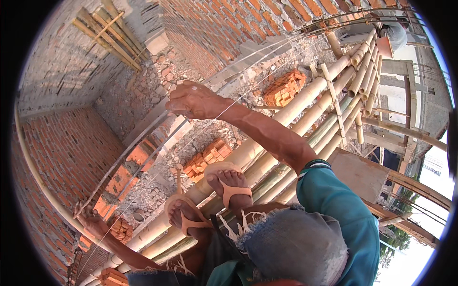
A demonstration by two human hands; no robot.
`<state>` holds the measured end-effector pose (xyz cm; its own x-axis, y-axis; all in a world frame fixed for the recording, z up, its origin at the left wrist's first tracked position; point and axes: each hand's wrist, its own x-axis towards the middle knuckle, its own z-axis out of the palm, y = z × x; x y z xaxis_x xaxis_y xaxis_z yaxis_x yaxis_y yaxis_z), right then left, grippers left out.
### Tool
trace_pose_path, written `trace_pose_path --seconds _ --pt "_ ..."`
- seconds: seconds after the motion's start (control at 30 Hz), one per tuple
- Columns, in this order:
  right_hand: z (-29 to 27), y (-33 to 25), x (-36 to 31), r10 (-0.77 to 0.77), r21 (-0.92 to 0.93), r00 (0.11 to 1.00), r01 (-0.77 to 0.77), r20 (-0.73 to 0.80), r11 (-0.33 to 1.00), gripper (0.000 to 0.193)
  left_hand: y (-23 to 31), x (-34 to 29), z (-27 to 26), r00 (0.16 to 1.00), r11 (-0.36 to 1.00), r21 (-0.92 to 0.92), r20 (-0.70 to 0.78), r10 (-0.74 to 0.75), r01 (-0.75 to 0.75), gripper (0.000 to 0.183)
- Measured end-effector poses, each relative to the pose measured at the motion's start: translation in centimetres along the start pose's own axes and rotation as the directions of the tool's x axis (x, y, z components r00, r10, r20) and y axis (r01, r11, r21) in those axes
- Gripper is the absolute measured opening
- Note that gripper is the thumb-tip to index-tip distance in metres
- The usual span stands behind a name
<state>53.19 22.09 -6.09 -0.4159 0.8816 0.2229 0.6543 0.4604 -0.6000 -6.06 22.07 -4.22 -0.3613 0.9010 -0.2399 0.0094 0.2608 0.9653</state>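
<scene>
Grey rods, long axis rising rightward, right fingers clamped on them, left fingers unclear

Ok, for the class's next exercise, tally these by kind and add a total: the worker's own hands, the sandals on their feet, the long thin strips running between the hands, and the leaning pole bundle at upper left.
Hands: 2, left hand and right hand
Sandals: 2
Long thin strips: 2
Pole bundle: 1
Total: 7
</scene>
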Motion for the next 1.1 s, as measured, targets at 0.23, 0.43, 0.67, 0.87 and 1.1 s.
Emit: trace_pose_path --seconds 0.23,0.43,0.67,0.87,1.1 --pt "0.0 -3.0 1.3 -0.165 -0.078 0.980 0.157 -0.107 0.985 0.020 -0.2 -1.0 -0.2 0.980 0.730 -0.679 0.078 0.184 -0.083 0.055" --pt "0.6 -4.9 1.7 -0.255 -0.216 0.958 0.223 -0.132 0.951 0.016 -1.6 -0.3 -3.2 0.998 0.873 -0.485 -0.008 0.054 -0.051 0.049" --pt "1.4 -6.0 0.5 -0.065 -0.192 0.983 0.097 0.170 0.977 0.009 -3.9 2.1 -8.2 0.969 0.976 -0.188 -0.198 -0.146 0.109 0.044" --pt "-1.7 -6.8 -2.4 0.152 -0.019 0.915 -0.156 0.374 0.988 0.019 -2.7 1.3 -3.9 0.963 0.975 -0.191 -0.219 -0.158 0.117 0.043" --pt "-8.0 -10.3 -11.6 0.485 0.101 0.706 -0.613 0.517 0.784 0.021 -0.6 -0.8 2.5 1.000 0.998 0.066 0.011 -0.011 0.010 0.049"
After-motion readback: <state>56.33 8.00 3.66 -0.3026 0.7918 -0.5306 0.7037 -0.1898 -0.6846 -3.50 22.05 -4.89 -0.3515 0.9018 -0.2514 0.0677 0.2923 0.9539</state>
